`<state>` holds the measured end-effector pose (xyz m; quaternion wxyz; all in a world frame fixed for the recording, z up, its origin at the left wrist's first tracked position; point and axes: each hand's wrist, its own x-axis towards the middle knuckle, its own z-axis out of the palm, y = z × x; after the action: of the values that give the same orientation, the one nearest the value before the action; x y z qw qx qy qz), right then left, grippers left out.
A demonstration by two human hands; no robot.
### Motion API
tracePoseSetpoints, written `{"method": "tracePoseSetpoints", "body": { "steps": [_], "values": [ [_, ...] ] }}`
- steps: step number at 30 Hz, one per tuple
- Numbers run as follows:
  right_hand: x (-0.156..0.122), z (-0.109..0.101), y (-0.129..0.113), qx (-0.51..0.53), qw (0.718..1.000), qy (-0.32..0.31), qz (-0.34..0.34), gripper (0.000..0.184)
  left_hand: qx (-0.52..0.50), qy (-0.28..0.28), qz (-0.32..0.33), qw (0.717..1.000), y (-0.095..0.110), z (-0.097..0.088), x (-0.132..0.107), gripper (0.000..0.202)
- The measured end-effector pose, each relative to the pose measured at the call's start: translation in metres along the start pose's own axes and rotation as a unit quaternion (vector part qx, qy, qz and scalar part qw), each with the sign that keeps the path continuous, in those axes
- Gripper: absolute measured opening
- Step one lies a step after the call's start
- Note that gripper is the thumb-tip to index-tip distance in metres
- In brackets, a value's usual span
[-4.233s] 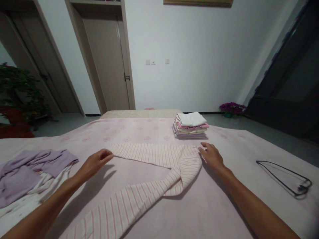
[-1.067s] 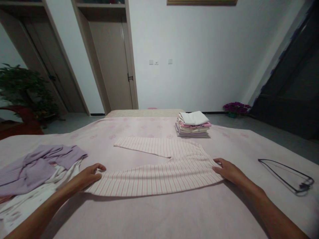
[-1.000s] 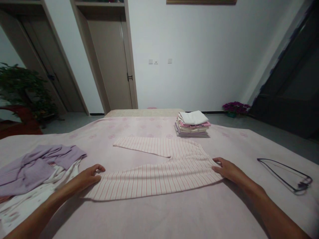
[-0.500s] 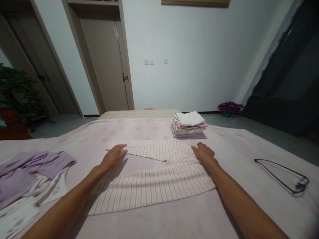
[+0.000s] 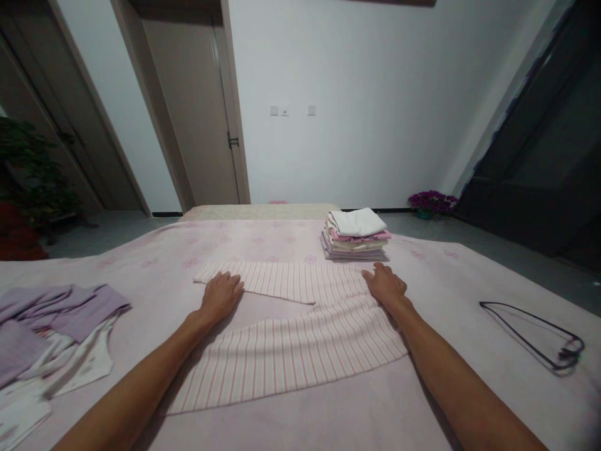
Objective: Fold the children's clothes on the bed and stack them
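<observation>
A pair of white trousers with pink stripes (image 5: 291, 354) lies spread on the bed-like surface, waist to the right and both legs pointing left. The far leg and near leg are apart at the left. My left hand (image 5: 223, 294) rests palm down on the far leg near its hem, fingers laid out over the cloth. At the far corner of the waist, my right hand (image 5: 385, 285) has its fingers curled on the fabric, thumb toward the left. My right forearm crosses over the waist edge; my left forearm covers part of the near leg.
A folded clothes stack (image 5: 355, 235) stands behind the trousers. Crumpled purple clothing (image 5: 70, 310) lies over white patterned clothing (image 5: 89, 363) at the left. Black-framed glasses (image 5: 526, 313) lie at the right on the pink floral sheet (image 5: 263, 235).
My left hand has come down flatter onto the far leg, with its fingers over the cloth rather than at its edge. My right hand stays at the waist corner. The view has tipped down slightly.
</observation>
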<state>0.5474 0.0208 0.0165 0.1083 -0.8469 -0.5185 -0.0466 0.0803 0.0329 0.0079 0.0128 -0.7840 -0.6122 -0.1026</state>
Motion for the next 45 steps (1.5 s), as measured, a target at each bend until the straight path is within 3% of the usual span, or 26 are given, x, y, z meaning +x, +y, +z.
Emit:
{"method": "tracePoseSetpoints", "body": {
  "steps": [3,6,9,13,22,27,29,33,36,40,45],
  "values": [
    [-0.020,-0.009,-0.009,-0.033,0.994,0.087,-0.064,0.047,-0.030,0.011,0.021,0.999,0.040,-0.021,-0.016,0.038],
    [-0.051,-0.016,-0.025,-0.004,0.976,0.126,-0.175,0.043,-0.030,-0.030,0.055,0.998,0.084,-0.030,-0.028,0.039],
    [-0.082,-0.017,-0.042,0.048,0.962,0.104,-0.249,0.041,-0.048,-0.072,0.071,0.994,0.116,-0.028,-0.033,0.030],
    [-0.113,-0.013,-0.053,0.081,0.952,0.056,-0.289,0.040,-0.063,-0.097,0.093,0.989,0.132,-0.022,-0.036,0.019],
    [-0.123,0.001,-0.047,0.042,0.955,0.042,-0.290,0.042,-0.018,-0.024,0.096,0.995,0.134,-0.010,-0.040,0.023],
    [-0.136,-0.005,-0.051,0.032,0.942,0.100,-0.318,0.050,-0.083,0.081,0.216,0.969,0.132,-0.001,-0.063,0.027],
    [-0.147,-0.007,-0.055,0.030,0.931,0.095,-0.351,0.055,-0.113,0.092,0.276,0.950,0.127,0.003,-0.076,0.032],
    [-0.167,-0.006,-0.062,0.019,0.926,-0.003,-0.378,0.066,-0.119,0.038,0.345,0.930,0.111,0.008,-0.097,0.054],
    [-0.168,-0.005,-0.058,0.005,0.938,-0.062,-0.342,0.071,-0.100,-0.020,0.336,0.937,0.098,0.006,-0.108,0.063],
    [-0.158,-0.003,-0.046,-0.012,0.954,-0.070,-0.293,0.075,-0.052,-0.087,0.290,0.952,0.084,-0.006,-0.123,0.066],
    [-0.155,0.006,-0.039,-0.020,0.966,-0.035,-0.256,0.075,-0.018,-0.110,0.262,0.959,0.063,-0.021,-0.141,0.069]
  ]
}}
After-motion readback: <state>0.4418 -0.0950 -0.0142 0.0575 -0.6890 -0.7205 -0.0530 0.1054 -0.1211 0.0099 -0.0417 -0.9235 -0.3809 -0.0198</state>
